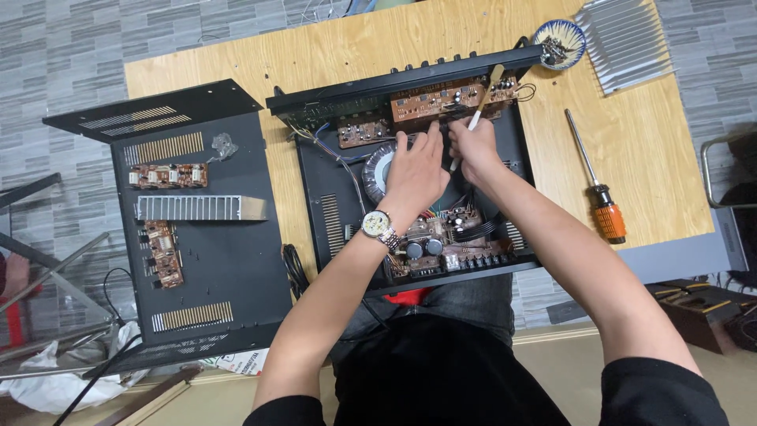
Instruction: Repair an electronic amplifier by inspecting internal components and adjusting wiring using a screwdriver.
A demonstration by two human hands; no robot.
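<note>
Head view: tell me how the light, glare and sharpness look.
Head view: even, soft light with faint shadows; a mild sheen on the wooden table; the screwdriver and wristwatch are sharp; the left hand and right hand show no blur; frame edges bend slightly.

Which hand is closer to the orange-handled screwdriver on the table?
The right hand. It is inside the open black chassis, holding a small brush, and the orange-handled screwdriver lies on the table to its right. The left hand sits further left, by the round transformer.
</note>
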